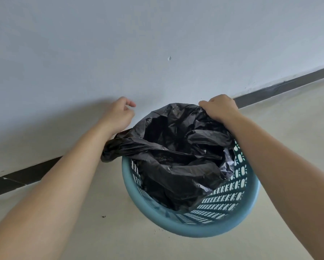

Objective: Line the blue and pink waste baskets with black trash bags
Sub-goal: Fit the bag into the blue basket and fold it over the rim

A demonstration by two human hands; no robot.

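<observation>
A round blue perforated plastic waste basket (213,228) stands on the floor by the wall. A crumpled black plastic trash bag (176,151) sits inside it. The right hand (219,107) clamps the bag's far edge; the left hand (118,115), fingers loosely curled, hovers beside the far-left rim

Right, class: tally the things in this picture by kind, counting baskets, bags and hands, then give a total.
Round blue perforated plastic waste basket: 1
Crumpled black plastic trash bag: 1
Bare hands: 2, the left hand and the right hand
Total: 4
</observation>
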